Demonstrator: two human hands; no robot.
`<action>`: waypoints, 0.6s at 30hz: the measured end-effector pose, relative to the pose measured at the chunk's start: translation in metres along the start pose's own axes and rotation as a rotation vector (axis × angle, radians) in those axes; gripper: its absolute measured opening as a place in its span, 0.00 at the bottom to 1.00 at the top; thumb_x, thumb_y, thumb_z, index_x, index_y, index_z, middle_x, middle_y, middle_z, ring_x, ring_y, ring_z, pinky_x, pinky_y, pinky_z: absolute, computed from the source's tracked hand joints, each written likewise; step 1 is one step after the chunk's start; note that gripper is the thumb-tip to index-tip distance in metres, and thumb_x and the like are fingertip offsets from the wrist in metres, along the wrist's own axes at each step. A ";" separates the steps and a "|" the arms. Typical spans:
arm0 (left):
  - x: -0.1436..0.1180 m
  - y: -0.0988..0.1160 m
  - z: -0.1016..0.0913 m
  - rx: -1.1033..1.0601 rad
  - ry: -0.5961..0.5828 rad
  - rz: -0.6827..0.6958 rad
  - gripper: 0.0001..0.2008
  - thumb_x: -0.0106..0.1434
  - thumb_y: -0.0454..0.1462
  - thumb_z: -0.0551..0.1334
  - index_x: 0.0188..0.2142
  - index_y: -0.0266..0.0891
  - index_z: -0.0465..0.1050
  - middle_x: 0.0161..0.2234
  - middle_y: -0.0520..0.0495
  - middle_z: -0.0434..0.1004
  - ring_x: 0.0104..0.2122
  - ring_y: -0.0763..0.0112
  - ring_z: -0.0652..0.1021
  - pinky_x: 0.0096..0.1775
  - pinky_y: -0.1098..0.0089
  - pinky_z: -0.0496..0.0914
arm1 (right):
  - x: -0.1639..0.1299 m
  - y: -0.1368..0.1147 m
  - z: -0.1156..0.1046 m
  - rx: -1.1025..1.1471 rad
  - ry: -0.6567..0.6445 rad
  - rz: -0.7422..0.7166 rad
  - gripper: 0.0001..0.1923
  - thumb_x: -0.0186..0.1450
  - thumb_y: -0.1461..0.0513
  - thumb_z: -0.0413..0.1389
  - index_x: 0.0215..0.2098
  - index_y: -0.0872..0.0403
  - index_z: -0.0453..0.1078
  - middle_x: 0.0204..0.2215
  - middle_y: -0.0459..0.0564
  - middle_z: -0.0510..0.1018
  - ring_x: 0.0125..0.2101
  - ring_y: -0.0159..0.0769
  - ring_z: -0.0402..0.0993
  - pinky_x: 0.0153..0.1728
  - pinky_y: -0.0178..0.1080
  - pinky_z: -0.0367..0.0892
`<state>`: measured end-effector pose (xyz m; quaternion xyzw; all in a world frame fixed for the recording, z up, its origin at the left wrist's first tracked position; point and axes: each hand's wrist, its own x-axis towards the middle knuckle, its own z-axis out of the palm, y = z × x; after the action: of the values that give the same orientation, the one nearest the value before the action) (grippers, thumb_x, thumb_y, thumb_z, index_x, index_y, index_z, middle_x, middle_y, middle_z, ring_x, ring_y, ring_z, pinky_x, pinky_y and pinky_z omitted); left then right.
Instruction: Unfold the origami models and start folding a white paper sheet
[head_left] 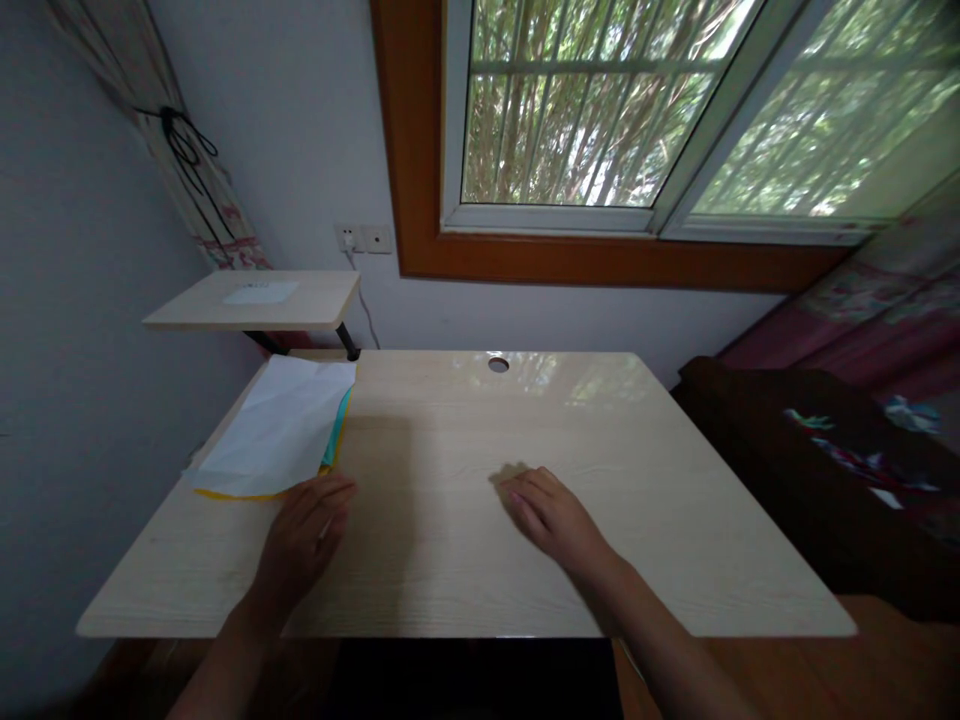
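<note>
A stack of paper sheets (277, 425) lies at the left of the light wooden desk (660, 500); the top sheet is white, with teal and yellow edges showing beneath it. My left hand (304, 540) rests flat on the desk, its fingertips at the near right corner of the stack. Near the desk's middle my right hand (551, 515) lies palm down on bare wood, fingers together, holding nothing.
A cable hole (498, 364) sits at the desk's far edge. A small raised shelf (259, 300) stands at the back left by a wall socket (364, 238). A window fills the wall ahead. A dark bed or sofa (825, 470) lies to the right.
</note>
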<state>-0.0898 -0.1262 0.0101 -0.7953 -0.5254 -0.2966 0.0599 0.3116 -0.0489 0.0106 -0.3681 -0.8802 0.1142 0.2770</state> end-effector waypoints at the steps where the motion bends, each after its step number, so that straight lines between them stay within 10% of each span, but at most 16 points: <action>1: 0.007 0.009 0.009 -0.011 -0.051 0.041 0.19 0.71 0.35 0.54 0.59 0.44 0.68 0.56 0.43 0.75 0.59 0.59 0.72 0.60 0.53 0.67 | 0.003 0.000 0.003 0.009 0.004 0.002 0.15 0.73 0.63 0.50 0.54 0.49 0.73 0.46 0.55 0.79 0.46 0.43 0.76 0.49 0.50 0.74; 8: 0.056 0.028 0.067 0.019 -0.406 0.258 0.37 0.69 0.53 0.57 0.70 0.40 0.51 0.71 0.39 0.52 0.71 0.52 0.52 0.68 0.48 0.51 | 0.019 -0.005 0.020 -0.057 -0.131 -0.099 0.33 0.70 0.54 0.57 0.69 0.50 0.56 0.66 0.61 0.63 0.65 0.52 0.60 0.63 0.57 0.62; 18: 0.076 0.026 0.087 0.072 -0.624 0.257 0.46 0.66 0.64 0.48 0.72 0.38 0.44 0.73 0.40 0.42 0.72 0.53 0.45 0.69 0.49 0.38 | 0.038 -0.002 0.050 -0.141 -0.307 -0.157 0.49 0.67 0.38 0.50 0.74 0.57 0.41 0.72 0.62 0.45 0.72 0.51 0.39 0.69 0.59 0.43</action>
<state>-0.0108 -0.0412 -0.0146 -0.9048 -0.4240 -0.0102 -0.0388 0.2599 -0.0236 -0.0148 -0.2950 -0.9440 0.0852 0.1210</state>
